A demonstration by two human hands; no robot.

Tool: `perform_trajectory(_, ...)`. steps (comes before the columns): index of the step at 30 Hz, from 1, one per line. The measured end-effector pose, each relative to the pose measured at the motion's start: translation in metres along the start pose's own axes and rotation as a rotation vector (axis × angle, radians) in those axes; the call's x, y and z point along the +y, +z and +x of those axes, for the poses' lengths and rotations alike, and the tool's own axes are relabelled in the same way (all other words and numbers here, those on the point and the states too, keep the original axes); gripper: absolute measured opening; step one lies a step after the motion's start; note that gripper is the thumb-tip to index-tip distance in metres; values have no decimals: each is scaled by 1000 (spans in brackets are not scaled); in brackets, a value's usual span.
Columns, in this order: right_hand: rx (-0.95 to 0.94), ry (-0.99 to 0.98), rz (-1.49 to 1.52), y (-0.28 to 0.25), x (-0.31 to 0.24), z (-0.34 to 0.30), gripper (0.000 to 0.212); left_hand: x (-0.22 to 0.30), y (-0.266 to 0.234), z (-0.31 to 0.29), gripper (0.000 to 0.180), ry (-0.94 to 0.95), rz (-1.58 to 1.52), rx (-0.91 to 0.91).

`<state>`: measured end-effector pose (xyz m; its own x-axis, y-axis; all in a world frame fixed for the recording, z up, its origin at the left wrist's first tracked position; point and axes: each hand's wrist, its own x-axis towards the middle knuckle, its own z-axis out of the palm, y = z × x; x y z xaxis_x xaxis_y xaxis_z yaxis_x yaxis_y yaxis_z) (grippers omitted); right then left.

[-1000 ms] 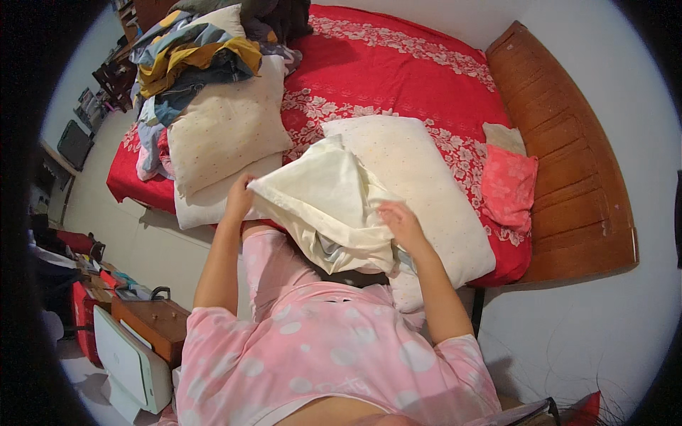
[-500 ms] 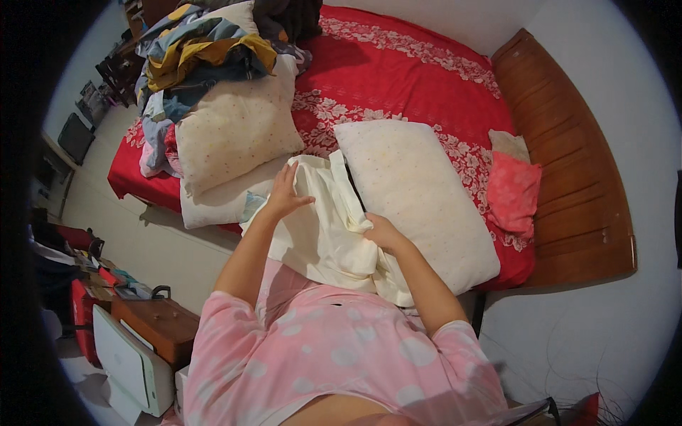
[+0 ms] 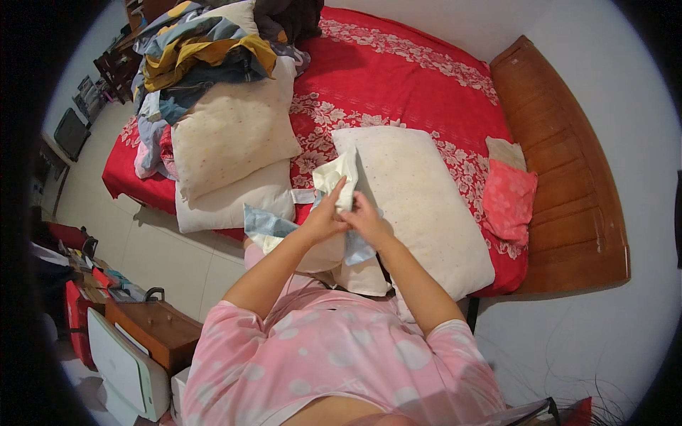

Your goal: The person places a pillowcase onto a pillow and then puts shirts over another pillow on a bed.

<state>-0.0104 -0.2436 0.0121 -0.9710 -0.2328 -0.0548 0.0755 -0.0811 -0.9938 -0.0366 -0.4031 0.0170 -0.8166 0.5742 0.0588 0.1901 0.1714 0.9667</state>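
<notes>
My left hand [image 3: 325,219] and my right hand [image 3: 367,219] meet over the near edge of the bed, both closed on a cream garment [image 3: 337,170]. A bunched part of it stands up above my fingers, while the rest hangs toward my lap. Pale blue patches show on the hanging cloth; my hands and forearms hide much of it, so its exact kind cannot be told. To the right of the garment lies a large cream speckled pillow [image 3: 419,206].
Left on the red floral bedspread [image 3: 398,71] are stacked pillows [image 3: 234,135] under a clothes pile [image 3: 206,64]. A coral cloth [image 3: 510,202] lies by the wooden headboard [image 3: 568,177]. A brown case [image 3: 153,330] and a white printer-like box [image 3: 131,366] stand lower left.
The garment was spread wide between my hands; now it is gathered up and pale blue parts show. My left hand has moved right and down, my right hand slightly up, until they meet.
</notes>
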Motion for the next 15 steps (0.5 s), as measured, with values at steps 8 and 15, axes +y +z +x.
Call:
perform_trajectory(8,351,-69,-691,-96,12,-13,44,-89,-42,0,36,-106,468,590)
perform_trajectory(15,810,377,-1172,-237,5,-66,90,-38,2,43,52,-283,649,255)
